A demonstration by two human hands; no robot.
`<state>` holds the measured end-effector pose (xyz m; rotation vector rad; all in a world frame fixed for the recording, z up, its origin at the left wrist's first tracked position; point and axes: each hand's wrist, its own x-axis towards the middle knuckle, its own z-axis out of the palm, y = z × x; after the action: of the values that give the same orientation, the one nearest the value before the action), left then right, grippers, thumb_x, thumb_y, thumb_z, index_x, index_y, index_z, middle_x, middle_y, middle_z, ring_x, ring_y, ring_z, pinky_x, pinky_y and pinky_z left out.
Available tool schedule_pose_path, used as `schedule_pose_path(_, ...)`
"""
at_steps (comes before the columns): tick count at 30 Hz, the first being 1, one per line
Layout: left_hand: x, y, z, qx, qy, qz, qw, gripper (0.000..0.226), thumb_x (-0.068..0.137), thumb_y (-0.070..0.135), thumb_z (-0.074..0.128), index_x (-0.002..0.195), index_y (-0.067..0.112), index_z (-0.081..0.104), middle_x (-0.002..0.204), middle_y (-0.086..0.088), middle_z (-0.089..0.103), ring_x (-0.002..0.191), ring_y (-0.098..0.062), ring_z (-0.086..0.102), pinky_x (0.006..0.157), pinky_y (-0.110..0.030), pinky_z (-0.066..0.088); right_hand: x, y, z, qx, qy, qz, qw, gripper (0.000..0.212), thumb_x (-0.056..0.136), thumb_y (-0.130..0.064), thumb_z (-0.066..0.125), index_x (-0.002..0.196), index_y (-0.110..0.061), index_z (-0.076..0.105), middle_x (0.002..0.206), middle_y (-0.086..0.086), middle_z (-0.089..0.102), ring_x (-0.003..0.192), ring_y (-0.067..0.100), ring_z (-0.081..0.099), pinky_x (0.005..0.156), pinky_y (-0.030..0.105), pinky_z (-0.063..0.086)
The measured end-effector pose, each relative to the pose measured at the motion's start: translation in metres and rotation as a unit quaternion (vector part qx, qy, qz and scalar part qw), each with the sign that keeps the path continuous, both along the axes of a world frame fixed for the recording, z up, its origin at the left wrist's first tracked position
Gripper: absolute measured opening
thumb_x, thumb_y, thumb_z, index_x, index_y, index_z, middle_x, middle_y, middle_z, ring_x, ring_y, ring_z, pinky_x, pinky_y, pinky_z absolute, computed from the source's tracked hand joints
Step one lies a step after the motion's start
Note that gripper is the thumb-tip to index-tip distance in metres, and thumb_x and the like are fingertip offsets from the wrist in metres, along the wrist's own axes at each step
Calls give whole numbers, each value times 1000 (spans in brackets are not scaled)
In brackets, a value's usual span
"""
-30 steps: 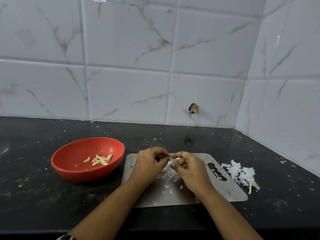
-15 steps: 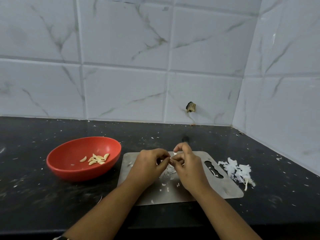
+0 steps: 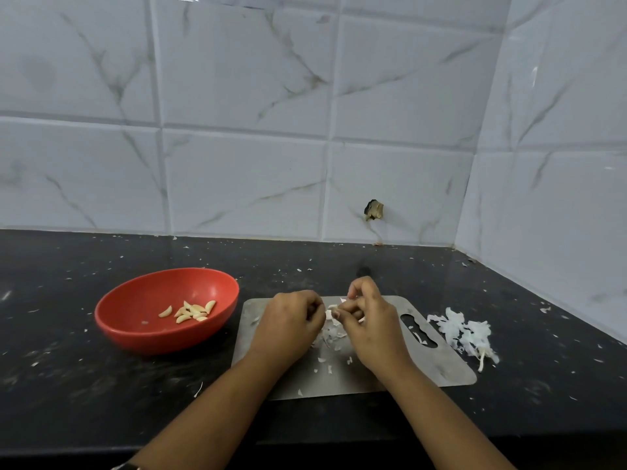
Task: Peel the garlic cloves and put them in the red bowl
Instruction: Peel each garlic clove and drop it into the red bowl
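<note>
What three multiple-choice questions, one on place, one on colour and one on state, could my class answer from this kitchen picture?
1. Where is the pile of white papery garlic skins?
A. on the wall tiles
B. on the black stone counter, right of the grey steel cutting board
C. on the floor

2. What colour is the round bowl holding peeled cloves?
A. red
B. blue
C. white

3. What do the left hand and right hand do?
A. rest flat
B. lift the board
C. pinch a small garlic clove

Answers: B, the skins lie past the board's handle slot; A, its wall is red; C, curled fingers meet on the clove.
</note>
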<state>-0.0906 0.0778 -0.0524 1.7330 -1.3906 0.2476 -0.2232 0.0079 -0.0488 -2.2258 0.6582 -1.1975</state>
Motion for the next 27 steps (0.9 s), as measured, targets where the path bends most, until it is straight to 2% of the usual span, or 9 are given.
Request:
schedule_pose_path(4,0,0,0,-2,50,-38,998,6,84,19,71,89,19,73,77,8,72,69,-3,65,69,-21,54,-1,-2,3,69,-38,23,997,16,88,-10,70,92,-25,67,77,-7,71,73,-2,65,62,8,46)
schedule_pose_path(6,-2,0,1,-15,59,-53,997,8,84,18,71,91,19,75,79,8,73,69,-2,66,68,-17,53,-1,-2,3,85,-32,31,995,12,87,-9,70,93,-20,73,81,-8,72,76,-2,66,64,9,48)
schedule_pose_path(12,-3,2,4,-46,80,-70,993,2,83,20,74,84,20,76,70,14,69,64,1,64,62,-18,52,-2,-4,3,133,-55,58,988,8,84,-10,73,92,-12,75,81,-2,75,77,5,70,71,17,55)
schedule_pose_path(16,-3,3,6,-80,107,-67,989,5,79,17,77,78,21,73,68,15,68,63,2,63,57,-13,48,-3,-2,5,194,-79,101,973,10,83,-7,74,92,-10,75,79,2,75,77,10,72,67,17,53)
schedule_pose_path(20,-4,4,6,-97,113,-70,986,10,79,13,76,76,22,72,67,16,67,64,1,63,56,-11,46,-2,-1,6,233,-114,118,959,8,84,-9,73,91,-10,75,78,6,75,65,6,65,61,14,48)
schedule_pose_path(24,-2,1,1,-86,103,-62,989,12,82,15,74,79,25,68,81,14,71,70,0,65,62,-21,53,-2,-1,5,253,-118,128,952,7,84,-8,71,91,-8,74,77,7,75,62,5,63,59,15,49)
schedule_pose_path(27,1,-1,-1,-63,127,-79,987,24,85,11,70,78,32,61,92,9,72,76,-1,66,66,-25,56,-2,-2,6,272,-117,141,945,7,84,-5,71,91,-3,74,76,7,74,61,5,62,59,15,49)
